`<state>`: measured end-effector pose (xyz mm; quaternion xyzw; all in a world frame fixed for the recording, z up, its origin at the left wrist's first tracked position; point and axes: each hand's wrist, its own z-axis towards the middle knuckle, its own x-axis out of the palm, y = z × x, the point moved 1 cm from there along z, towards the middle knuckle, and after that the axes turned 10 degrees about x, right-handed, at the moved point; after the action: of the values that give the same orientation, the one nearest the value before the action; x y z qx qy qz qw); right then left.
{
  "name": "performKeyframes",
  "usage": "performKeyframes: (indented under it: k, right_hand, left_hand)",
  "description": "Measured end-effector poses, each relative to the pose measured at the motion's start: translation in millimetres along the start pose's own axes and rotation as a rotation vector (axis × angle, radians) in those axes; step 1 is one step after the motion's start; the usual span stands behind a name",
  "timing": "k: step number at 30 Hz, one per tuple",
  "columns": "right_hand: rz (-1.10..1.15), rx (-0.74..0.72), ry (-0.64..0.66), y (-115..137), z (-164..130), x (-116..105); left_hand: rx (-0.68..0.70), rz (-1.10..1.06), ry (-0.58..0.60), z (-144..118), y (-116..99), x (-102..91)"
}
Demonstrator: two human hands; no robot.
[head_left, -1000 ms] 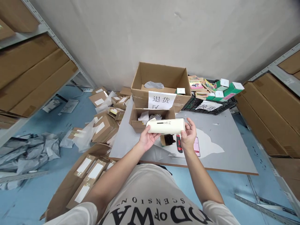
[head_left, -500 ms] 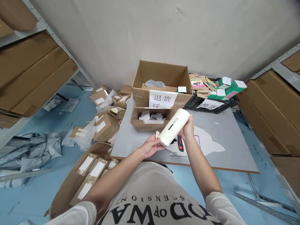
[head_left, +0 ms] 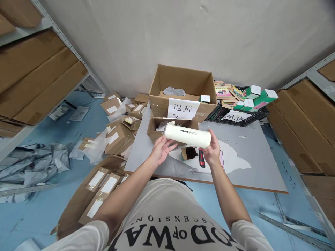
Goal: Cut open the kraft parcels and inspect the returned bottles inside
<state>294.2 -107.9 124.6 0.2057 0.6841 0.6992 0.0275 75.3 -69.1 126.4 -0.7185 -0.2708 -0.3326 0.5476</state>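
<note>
A cream-white insulated bottle (head_left: 188,136) with dark lettering lies nearly level above the table, held between my hands. My right hand (head_left: 211,149) is closed around its right end. At the left end, my left hand (head_left: 161,149) supports it with thumb and fingertips, the fingers partly spread. A small pale strap (head_left: 171,123) sticks up at that end. Below the bottle, a small open box (head_left: 190,153) with a dark inside lies beside a red and black utility knife (head_left: 201,158). A phone (head_left: 222,158) is mostly hidden behind my right wrist.
The grey table (head_left: 264,167) carries a large open carton (head_left: 157,104) with a paper sign and a smaller carton (head_left: 151,130) before it. Right of them, a black crate (head_left: 227,120) holds booklets and green boxes. Parcels (head_left: 119,139) pile up at left; shelves flank both sides.
The bottle has turned from a slant to nearly level, its left end rising and its right end dropping. My left hand has shifted up and left with it. The small open box now shows.
</note>
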Motion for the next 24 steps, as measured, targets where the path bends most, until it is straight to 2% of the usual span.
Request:
performKeyframes:
  k: [3,6,11,14,20,22,24]
  right_hand:
    - [-0.122,-0.068,0.024,-15,-23,9]
    - [-0.159,-0.115,0.073,-30,-44,26]
    - [-0.210,-0.154,0.069,-43,-64,55]
    - [-0.183,-0.113,0.113,-48,-68,59]
    - [-0.068,-0.054,0.211,-51,-66,51]
    - [-0.003,0.018,0.201,-48,-64,50]
    - [0.054,0.167,0.215,-45,-63,51]
  left_hand:
    - [0.039,0.041,0.059,3,0,8.8]
    - [0.021,0.106,0.115,-2,5,16.1]
    - [-0.013,0.125,0.163,-11,12,18.8]
    - [-0.003,0.157,0.168,-11,10,17.5]
    - [0.021,0.171,0.178,-8,6,14.8]
    - [0.009,0.164,0.183,-8,6,14.4]
    - [-0.025,0.157,0.187,-9,6,14.2]
